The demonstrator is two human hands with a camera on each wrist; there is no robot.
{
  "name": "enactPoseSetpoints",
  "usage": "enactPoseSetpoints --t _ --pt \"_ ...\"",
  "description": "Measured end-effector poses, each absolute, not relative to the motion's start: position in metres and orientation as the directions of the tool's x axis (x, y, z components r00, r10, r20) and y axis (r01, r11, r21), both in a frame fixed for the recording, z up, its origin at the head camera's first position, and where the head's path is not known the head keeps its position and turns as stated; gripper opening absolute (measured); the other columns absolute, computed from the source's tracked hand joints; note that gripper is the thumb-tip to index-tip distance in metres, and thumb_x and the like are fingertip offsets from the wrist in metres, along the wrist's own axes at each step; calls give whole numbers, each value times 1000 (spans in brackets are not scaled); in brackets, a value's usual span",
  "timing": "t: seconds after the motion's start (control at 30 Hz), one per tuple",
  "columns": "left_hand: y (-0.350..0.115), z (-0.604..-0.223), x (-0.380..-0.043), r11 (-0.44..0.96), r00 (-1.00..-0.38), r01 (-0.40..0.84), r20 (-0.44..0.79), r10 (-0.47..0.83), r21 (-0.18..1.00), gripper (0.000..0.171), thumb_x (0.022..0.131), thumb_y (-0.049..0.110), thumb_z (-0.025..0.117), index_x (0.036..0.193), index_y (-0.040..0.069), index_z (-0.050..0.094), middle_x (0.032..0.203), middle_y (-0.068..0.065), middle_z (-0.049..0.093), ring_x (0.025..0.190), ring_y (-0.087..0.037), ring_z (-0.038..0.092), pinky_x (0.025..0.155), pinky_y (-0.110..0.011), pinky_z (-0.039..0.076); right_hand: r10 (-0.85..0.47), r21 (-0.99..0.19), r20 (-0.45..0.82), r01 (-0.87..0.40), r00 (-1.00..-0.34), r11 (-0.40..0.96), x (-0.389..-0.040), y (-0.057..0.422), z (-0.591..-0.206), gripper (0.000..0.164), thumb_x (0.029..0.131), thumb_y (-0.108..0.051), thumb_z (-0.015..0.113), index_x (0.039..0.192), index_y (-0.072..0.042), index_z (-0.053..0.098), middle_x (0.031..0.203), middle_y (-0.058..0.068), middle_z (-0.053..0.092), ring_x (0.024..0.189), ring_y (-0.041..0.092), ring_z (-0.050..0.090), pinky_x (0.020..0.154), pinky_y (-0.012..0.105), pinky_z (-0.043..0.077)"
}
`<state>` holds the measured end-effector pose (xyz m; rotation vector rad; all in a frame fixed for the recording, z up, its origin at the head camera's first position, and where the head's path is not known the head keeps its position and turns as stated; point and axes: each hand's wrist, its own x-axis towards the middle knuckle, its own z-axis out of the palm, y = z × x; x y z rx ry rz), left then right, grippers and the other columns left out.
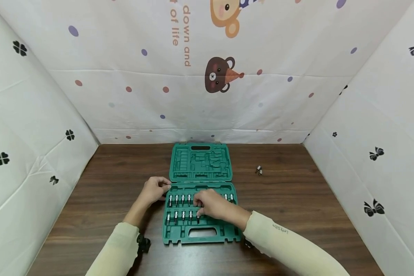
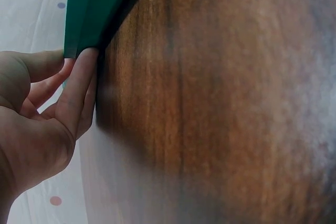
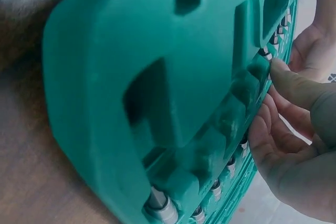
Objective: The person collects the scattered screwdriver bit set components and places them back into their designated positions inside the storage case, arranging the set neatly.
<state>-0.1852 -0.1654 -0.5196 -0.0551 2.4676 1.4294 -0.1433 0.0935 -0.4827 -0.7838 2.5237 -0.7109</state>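
A green tool case [image 1: 201, 232] lies open on the wooden table, its lid [image 1: 179, 174] folded back toward the wall. Metal bit sockets [image 1: 183, 215] stand in two rows of its slots. My left hand [image 1: 155, 189] pinches the case's left edge near the hinge; in the left wrist view its thumb and fingers meet the green wall [image 2: 86, 14]. Over the middle of the tray, my right hand [image 1: 210, 205] is bent down, thumb and fingers at a bit socket [image 3: 266, 52] in the front row. This hand covers part of the back row.
Two loose bit sockets [image 1: 259, 170] lie on the table [image 1: 279, 191] to the right of the case. Patterned white sheets [image 1: 151, 107] enclose the table at the back and both sides. Dark wrist cameras [image 1: 143, 243] sit under the sleeves.
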Motion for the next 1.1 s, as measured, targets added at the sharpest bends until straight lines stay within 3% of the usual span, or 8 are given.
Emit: enactPoseSetpoints --t 0.47,0.8,1.1 --pt "-165 -518 -184 505 -956 -191 -277 100 842 17 104 9 63 115 3 73 101 -14 66 84 -21 68 70 -37 65 -605 -525 -234 -425 -761 738 -146 88 -482 19 87 -15 85 93 -17 68 89 -6 61 78 4 53 68 21 50" --pt "-165 -519 -185 494 -956 -186 -273 109 849 16 103 9 63 115 2 73 100 -14 66 84 -21 67 70 -38 65 -640 -557 -163 -465 -751 688 -142 97 -486 17 89 -18 83 103 -16 73 98 -3 68 87 3 59 74 18 55" --pt "-165 -518 -185 488 -957 -183 -269 111 853 16 103 9 64 114 2 73 100 -14 66 83 -21 67 70 -38 65 -666 -632 -77 -480 -742 609 -141 117 -484 14 95 -14 77 109 -13 74 105 1 72 94 11 67 80 21 58"
